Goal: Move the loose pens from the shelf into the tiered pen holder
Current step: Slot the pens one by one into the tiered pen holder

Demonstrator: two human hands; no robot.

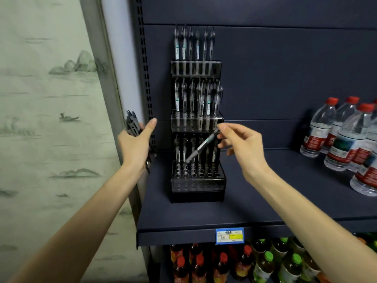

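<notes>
At frame center, our right hand (242,146) pinches one pen (202,146), tip angled toward the tiered pen holder's (197,190) lowest tier; our left hand (135,144) clutches spare pens (132,124). Next: seat the tip in a free hole.

**Hardly Any Print Was Legible**

A blue-and-yellow price tag (230,235) was clipped to the front edge of the shelf (204,217); its small print was blurred, with something like "1.50" only faintly suggested (not certain). The water bottles (334,135) on the right carried red and white labels whose wording was too small to read. The pens' label strips showed no readable characters.
</notes>
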